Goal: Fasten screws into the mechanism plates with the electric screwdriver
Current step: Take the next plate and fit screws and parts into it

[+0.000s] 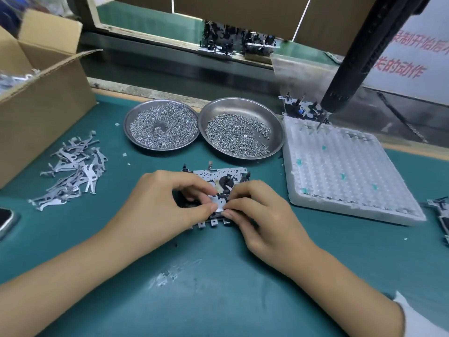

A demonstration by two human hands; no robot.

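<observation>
A grey mechanism plate [220, 175] with a black hub lies flat on the green mat in front of me. My left hand [167, 200] and my right hand [257, 210] meet over its near half, and their fingertips pinch a small silvery lever piece [217, 201] against the plate. The black electric screwdriver [357, 57] hangs at the upper right, held by neither hand, its bit pointing down over the white tray's far corner. Two steel dishes hold screws: the left dish [128, 122] is packed, the right dish [277, 127] is partly filled.
A pile of flat metal levers [73, 171] lies left of the plate beside an open cardboard box [41, 103]. A white dimpled foam tray [345, 171] sits at right, with another mechanism [303, 109] behind it. A phone [6, 221] is at the left edge.
</observation>
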